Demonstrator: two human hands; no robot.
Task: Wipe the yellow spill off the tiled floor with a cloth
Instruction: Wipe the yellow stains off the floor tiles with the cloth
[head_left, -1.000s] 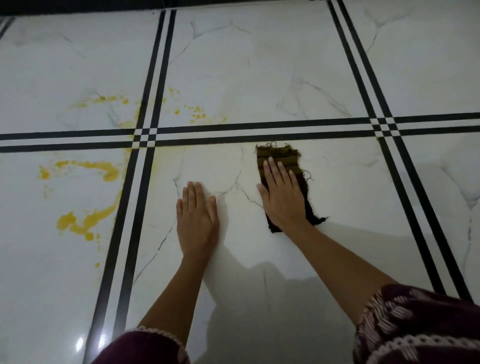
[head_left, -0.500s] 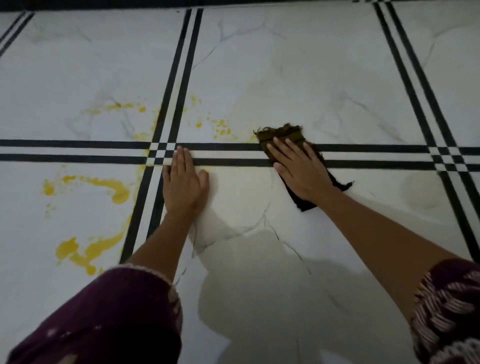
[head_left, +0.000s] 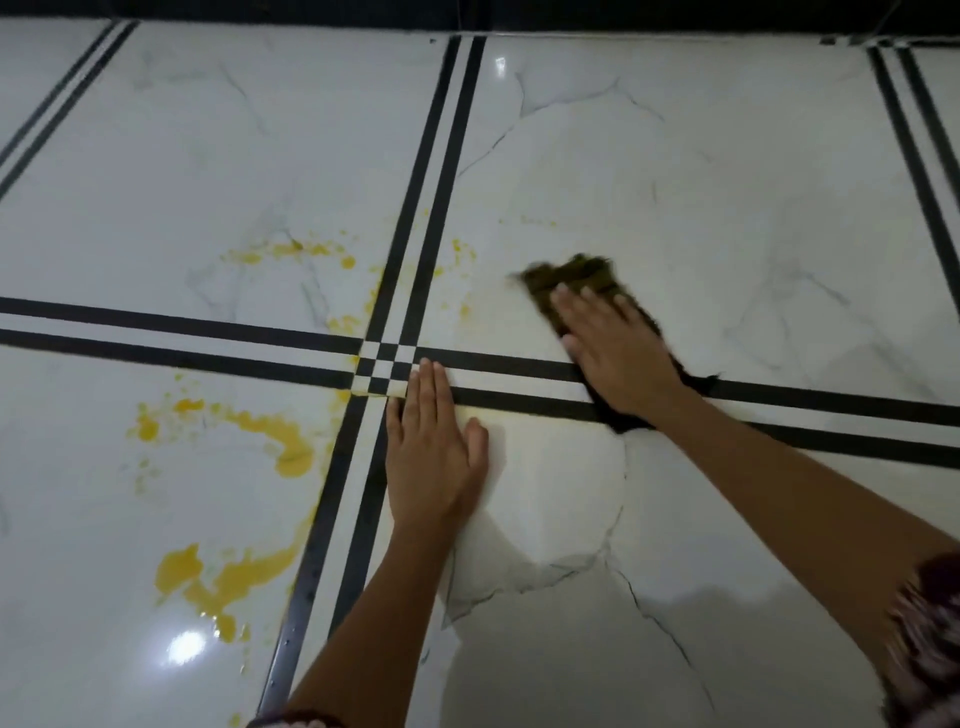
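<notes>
A dark, frayed cloth (head_left: 571, 275) lies on the white marble-look tiled floor (head_left: 727, 208), just beyond the horizontal black stripes. My right hand (head_left: 618, 353) presses flat on it, fingers pointing up-left. My left hand (head_left: 434, 447) rests flat on the bare tile beside the stripe crossing, holding nothing. Yellow spill lies to the left: thick puddles (head_left: 208, 577) at lower left, a curved streak (head_left: 291, 447) above them, and thin smears and drops (head_left: 291, 252) beyond the stripes. Small yellow flecks (head_left: 462, 309) sit left of the cloth.
Double black stripes cross the floor, meeting at a checkered crossing (head_left: 384, 371). A dark wall base (head_left: 467, 15) runs along the top edge. My patterned sleeve (head_left: 930, 639) shows at the lower right. A light glare (head_left: 184, 647) shines on the tile at lower left.
My right hand has pushed the cloth forward across the horizontal stripes onto the far tile. My left hand has moved forward to the stripe crossing. The camera has come closer to the floor.
</notes>
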